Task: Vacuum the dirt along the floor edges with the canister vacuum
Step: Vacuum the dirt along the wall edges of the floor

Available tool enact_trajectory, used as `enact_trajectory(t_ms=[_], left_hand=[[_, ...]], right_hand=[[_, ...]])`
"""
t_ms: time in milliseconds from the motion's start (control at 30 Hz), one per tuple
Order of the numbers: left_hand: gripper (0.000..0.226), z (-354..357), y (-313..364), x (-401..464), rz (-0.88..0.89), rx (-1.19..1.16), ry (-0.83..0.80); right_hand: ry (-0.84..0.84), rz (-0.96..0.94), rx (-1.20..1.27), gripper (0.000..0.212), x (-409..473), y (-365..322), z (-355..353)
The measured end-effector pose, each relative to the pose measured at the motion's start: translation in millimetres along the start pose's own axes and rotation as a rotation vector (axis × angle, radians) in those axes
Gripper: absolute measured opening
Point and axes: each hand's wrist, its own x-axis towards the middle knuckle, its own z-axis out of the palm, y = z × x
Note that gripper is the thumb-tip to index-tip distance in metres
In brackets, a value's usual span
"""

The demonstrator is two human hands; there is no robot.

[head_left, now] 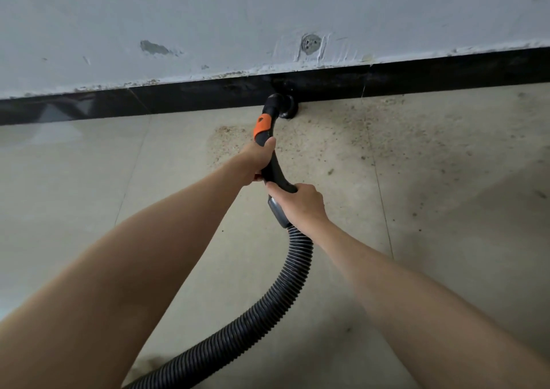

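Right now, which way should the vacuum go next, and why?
Probably slide the round brush nozzle to the right along the black baseboard. Gritty dirt lies thick on that side, while the floor to the left looks clean. Both hands, left hand and right hand, already hold the handle.

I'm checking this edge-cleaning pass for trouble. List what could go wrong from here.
1. The round brush nozzle sits against the black baseboard; pushing harder might scuff it.
2. Dirt spreads mostly to the right, away from the wall; an edge-only pass may miss it.
3. The hose curves back under the arms and could snag.
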Motion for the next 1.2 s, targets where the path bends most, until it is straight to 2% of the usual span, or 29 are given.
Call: enact_trajectory(t_ms=[133, 333, 567, 767, 1033, 1200], left_hand=[[0.047, 10, 6, -3, -0.003, -0.012, -0.015], [0.039, 8, 13, 0, -0.028, 0.019, -0.063], [0.038, -21, 12, 3, -0.012, 0.014, -0.1], [0.041, -67, -11, 6, -0.06, -0.064, -0.119], [0.031, -147, -46, 15, -0.088, -0.17, 0.031], [0.048, -178, -70, 20, -0.11, -0.139, 0.116]], right_hand=[[0.01, 0.031, 0.118, 0.046, -3, -3, -6], [0.053, 0.051, 0.07, 0.045, -8, -8, -5], [0.045, 0.029, 0.074, 0.041, -11, -27, 13], [0.0, -0.013, -0.032, 0.043, -10, -38, 52], [-0.134, -0.1, -0.112, 0.042, -10, -77, 114], [-0.213, -0.103, -0.127, 0.039, -17, -89, 149]])
